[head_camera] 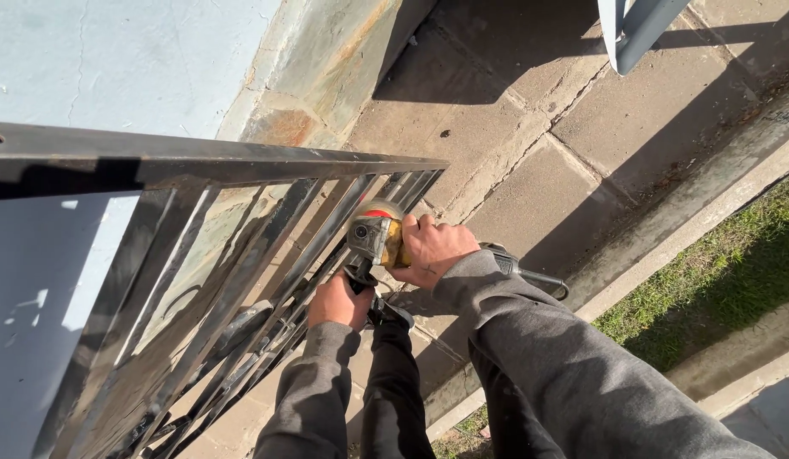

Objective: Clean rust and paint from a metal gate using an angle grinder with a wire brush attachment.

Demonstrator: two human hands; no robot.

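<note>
I look down on a dark metal gate point(216, 161) with several slanted bars. An angle grinder point(376, 236) with a yellow body and grey head is pressed against one bar. My right hand point(430, 249) wraps around the grinder's body from the right. My left hand point(339, 302) grips the grinder's side handle just below the head, close to the bars. The disc is mostly hidden behind the guard. Both my arms wear grey sleeves.
Concrete paving slabs point(530, 102) lie below. A pale blue wall point(114, 59) stands at the left behind the gate. A concrete kerb point(666, 246) and grass point(726, 263) run along the right. A grey metal post point(636, 30) shows at the top.
</note>
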